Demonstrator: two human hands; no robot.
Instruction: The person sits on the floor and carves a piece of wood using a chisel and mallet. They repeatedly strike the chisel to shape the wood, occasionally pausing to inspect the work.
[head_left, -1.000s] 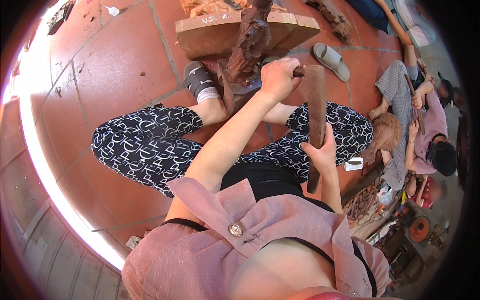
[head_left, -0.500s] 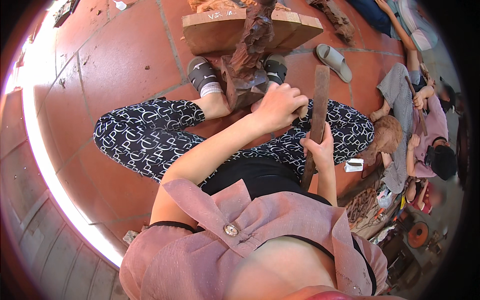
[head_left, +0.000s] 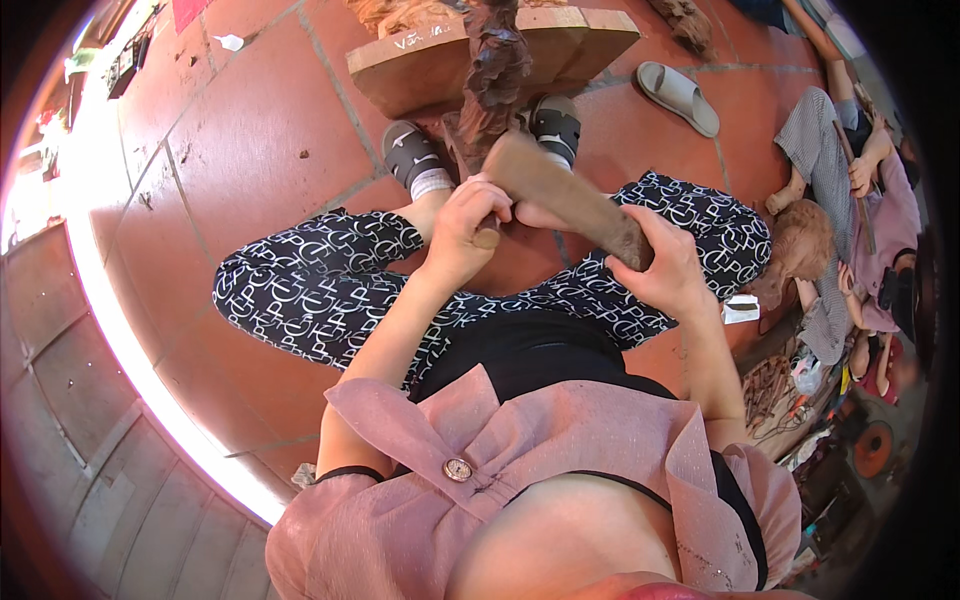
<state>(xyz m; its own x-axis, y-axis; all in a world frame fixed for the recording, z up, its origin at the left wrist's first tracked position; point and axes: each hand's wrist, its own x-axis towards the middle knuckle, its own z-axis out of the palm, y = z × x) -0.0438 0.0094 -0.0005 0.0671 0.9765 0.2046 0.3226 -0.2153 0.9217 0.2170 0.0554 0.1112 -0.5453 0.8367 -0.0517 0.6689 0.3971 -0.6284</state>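
Observation:
My left hand [head_left: 466, 236] is closed around a wooden-handled tool [head_left: 486, 239]; the round butt of its handle sticks out of the fist, and the far end is hidden. Gripped in my right hand [head_left: 668, 262] is a long, flat wooden mallet [head_left: 570, 197], tilted so that its far end is above and just beyond my left fist. Beyond my hands a dark, rough carved piece of wood [head_left: 495, 75] stands upright between my sandaled feet. Its lower part is mostly covered by the mallet and my left hand.
Behind the carving is a thick wooden slab [head_left: 590, 45]. A loose grey sandal [head_left: 678, 98] lies on the tiled floor [head_left: 260, 110]. To my right are a reddish-brown carved lump [head_left: 800, 245], a small white box [head_left: 741, 309] and a co-worker [head_left: 885, 235] holding a stick.
The mallet has swung from upright to a leftward slant over my left hand. My left hand has moved left and nearer to me, and the view has shifted slightly.

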